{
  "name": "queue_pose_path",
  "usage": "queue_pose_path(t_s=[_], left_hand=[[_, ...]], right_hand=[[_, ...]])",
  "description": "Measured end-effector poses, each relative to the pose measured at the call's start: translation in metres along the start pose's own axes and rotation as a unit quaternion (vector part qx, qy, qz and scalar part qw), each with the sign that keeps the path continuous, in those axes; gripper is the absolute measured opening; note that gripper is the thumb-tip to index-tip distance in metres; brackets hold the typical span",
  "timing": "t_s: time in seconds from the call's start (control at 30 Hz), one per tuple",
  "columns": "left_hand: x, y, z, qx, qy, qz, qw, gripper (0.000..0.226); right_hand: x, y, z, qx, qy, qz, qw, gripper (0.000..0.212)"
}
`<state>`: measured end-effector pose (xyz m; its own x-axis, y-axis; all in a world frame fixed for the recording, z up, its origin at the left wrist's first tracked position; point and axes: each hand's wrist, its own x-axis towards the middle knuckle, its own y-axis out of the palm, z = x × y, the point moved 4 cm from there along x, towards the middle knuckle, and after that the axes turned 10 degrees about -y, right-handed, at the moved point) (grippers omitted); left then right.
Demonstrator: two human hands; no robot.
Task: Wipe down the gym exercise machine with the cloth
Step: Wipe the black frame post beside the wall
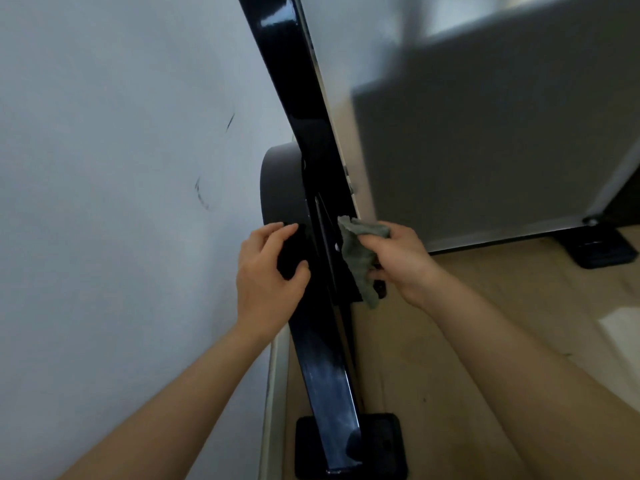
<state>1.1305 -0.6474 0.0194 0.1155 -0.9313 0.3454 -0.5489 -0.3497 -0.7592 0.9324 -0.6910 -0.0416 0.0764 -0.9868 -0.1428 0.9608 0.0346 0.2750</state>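
Pale wall [104, 168] sits left of my left hand [270, 271]; wood floor [450, 341] is under and right of my right hand [401, 261]. One black machine [298, 98] runs between both hands, its beam glossy, standing on one black foot pad [384, 445] below them. One grey-green cloth [360, 258] is bunched in the right hand, fingers curled round it, touching the beam's right edge. Left hand grips a dark part of the machine, thumb and fingers wrapped. One grey panel [485, 150] stands above the right hand. Two dark scuffs [230, 121] mark the wall.
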Motion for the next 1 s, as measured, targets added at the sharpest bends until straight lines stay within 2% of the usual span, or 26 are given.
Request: queue_pose_path(t_s=[0.13, 0.23, 0.37, 0.57, 0.87, 1.0], left_hand=[[-0.005, 0.006, 0.012, 0.104, 0.047, 0.022, 0.993, 0.069], [-0.009, 0.009, 0.02, 0.138, 0.076, 0.022, 0.987, 0.075], [-0.011, 0.013, 0.025, 0.149, 0.09, 0.017, 0.985, 0.075], [-0.013, 0.012, 0.029, 0.163, 0.116, 0.029, 0.979, 0.074], [-0.013, 0.011, 0.03, 0.17, 0.138, 0.019, 0.975, 0.075], [-0.015, 0.012, 0.031, 0.168, 0.138, 0.014, 0.976, 0.072]], right_hand=[[-0.011, 0.036, -0.006, 0.042, 0.059, 0.115, 0.991, 0.037], [-0.019, 0.037, -0.021, 0.036, 0.071, 0.103, 0.991, 0.034], [-0.024, 0.034, -0.042, 0.01, -0.006, 0.064, 0.998, 0.024], [-0.023, 0.039, -0.048, -0.027, -0.131, 0.002, 0.991, 0.044], [0.005, 0.062, 0.011, -0.11, -0.269, -0.003, 0.957, 0.052], [0.007, 0.06, 0.011, -0.132, -0.286, 0.011, 0.949, 0.057]])
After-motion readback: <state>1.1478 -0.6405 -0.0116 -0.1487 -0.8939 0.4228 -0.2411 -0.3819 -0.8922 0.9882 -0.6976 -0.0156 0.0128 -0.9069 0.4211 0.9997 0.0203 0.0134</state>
